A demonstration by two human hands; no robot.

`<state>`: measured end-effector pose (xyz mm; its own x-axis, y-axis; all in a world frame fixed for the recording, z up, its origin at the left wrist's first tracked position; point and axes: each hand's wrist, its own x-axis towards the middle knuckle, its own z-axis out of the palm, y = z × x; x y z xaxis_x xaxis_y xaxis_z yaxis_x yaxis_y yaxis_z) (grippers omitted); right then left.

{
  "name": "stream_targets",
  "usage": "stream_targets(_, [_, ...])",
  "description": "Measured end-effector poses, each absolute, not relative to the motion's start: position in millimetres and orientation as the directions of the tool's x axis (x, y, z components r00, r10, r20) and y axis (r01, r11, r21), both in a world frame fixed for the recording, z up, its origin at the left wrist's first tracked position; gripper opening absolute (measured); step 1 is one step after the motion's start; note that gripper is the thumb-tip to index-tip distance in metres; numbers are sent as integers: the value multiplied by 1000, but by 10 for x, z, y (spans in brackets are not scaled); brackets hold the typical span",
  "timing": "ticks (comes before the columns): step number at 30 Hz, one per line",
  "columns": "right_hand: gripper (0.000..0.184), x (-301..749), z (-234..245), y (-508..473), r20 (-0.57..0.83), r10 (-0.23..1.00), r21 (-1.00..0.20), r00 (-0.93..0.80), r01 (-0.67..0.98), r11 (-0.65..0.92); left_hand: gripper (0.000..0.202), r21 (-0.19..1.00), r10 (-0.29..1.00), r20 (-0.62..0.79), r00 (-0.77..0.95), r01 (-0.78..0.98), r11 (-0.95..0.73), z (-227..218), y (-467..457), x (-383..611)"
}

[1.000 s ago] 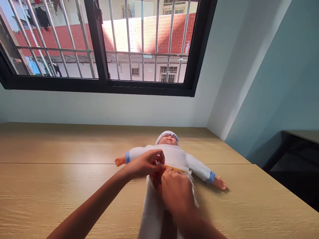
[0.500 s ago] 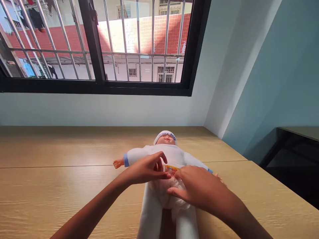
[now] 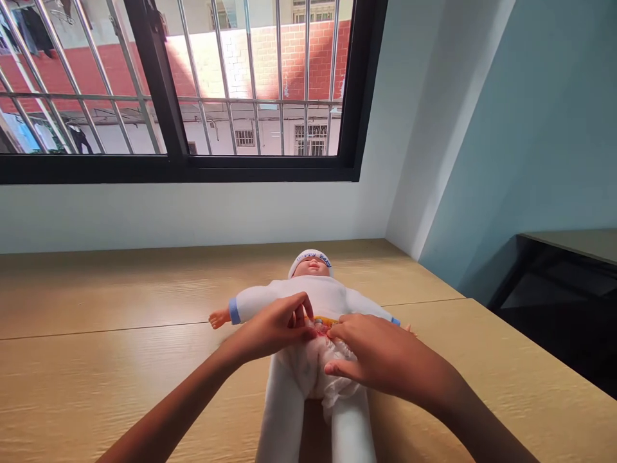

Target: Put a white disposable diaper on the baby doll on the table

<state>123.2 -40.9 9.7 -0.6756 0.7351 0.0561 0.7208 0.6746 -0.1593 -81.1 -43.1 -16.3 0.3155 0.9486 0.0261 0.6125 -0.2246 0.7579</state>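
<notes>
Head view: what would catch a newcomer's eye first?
A baby doll in white lies on its back on the wooden table, the left hand and right hand at its white diaper's waist. Above, a barred window shows a red brick wall.

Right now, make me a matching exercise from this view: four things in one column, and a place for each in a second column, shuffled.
Things:
1. left hand
2. white diaper
3. headband
4. blue cuff

Places:
A. on the head of the doll
B. at the end of a sleeve
C. around the doll's hips
D. at the diaper's waist

Pairs: 1-D, 2-C, 3-A, 4-B
</notes>
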Motion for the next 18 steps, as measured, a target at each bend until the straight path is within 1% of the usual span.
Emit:
stream_targets(5, [11,1231,80,-416,82,726,-155,-683,711,686,24,731,956,57,287,641,-236,-168,-445,-772])
stream_targets(9, [7,1233,94,-448,125,728,-149,-675,712,686,25,752,964,67,257,622,-218,-192,-439,-747])
stream_targets(11, [5,1240,96,-444,114,726,-154,-678,710,687,25,743,966,76,248,631,-221,-208,-429,-743])
stream_targets(15, [8,1255,88,-378,35,725,-192,-688,707,681,23,653,949,97,300,701,-288,-191,-441,-751])
stream_targets(18, [14,1263,70,-334,30,708,-208,-705,689,695,20,587,925,105,366,728,-355,-130,-505,-754])
